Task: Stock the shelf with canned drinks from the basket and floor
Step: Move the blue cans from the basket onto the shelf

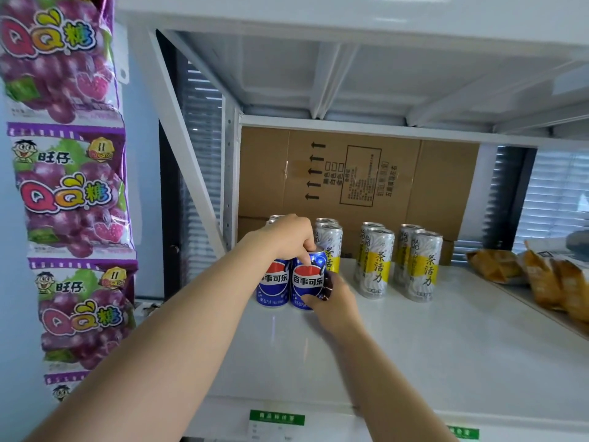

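I have the blue Pepsi can [307, 282] standing on the white shelf board [414, 346], centre of the frame, touching a second Pepsi can [271, 285] on its left. My left hand [285, 239] sits over it from above, fingertips curled down round the rim. My right hand [336, 303] wraps the lower right side, thumb across the base of the label. Something dark shows against the right palm, and I cannot tell what it is. Both hands grip this one can; neither is spread.

To place it well, I would settle the base flat and square it against its neighbour with the logo facing out. I would then let go with the top hand first so the can does not tip. The painted aluminium is slick and the board glossy, so I judge a nudge will slide it rather than topple it.

Just to the right, tall slim silver-and-yellow tea cans [376, 266] stand in pairs, front to back. Behind them a matte cardboard box [357, 177] fills the back. Crinkly orange snack packets [548, 282] lie at the right edge, and glossy purple candy bags [70, 193] hang down the left.
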Demonstrator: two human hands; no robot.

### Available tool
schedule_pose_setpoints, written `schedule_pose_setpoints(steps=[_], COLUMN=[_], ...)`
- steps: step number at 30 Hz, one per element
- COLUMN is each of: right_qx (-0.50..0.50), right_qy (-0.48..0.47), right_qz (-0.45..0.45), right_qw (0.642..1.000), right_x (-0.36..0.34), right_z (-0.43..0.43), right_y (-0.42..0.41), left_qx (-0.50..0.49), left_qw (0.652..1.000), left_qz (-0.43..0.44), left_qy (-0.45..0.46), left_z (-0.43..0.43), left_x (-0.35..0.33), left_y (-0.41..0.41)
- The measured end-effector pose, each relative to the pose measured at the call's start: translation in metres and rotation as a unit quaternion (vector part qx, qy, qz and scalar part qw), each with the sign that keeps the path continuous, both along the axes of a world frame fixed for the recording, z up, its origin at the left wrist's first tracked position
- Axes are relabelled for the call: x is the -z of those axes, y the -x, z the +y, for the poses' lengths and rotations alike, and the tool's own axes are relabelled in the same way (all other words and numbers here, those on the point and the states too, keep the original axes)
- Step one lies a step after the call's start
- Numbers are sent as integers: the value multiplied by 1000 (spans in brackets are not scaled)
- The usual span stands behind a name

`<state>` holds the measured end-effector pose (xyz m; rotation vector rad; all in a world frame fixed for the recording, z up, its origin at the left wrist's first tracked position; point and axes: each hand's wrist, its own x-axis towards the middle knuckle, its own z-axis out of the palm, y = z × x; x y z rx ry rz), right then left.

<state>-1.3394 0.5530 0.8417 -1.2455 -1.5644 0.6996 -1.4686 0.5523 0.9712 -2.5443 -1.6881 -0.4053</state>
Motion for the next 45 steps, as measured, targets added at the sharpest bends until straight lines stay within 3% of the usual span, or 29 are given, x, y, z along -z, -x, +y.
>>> schedule_pose_setpoints(steps=[12, 19, 24, 30, 37, 45], right_qx=[13, 31, 74, 75, 14, -106], right_qy=[7, 50, 18, -31, -4, 57], right_qz=[-30, -44, -93, -19, 36, 89], right_qw=[999, 997, 993, 997, 999, 989], right_x=[-5, -32, -47, -46, -36, -15], right_z=[-9, -41, -65, -120, -196, -300], right_y=[0, -5, -10, -18, -24, -22], left_qx=[-11, 5, 3, -23, -86, -161], left_qw=[1000, 992, 940, 861, 852, 791], left_qz=[-27, -123, -320, -492, -510, -584], left_qy=[4, 19, -119, -125, -87, -86], left_z=[-4, -28, -58, -110, -203, -336], left_x=[5, 17, 22, 51, 88, 132], left_y=[0, 8, 13, 11, 5, -2])
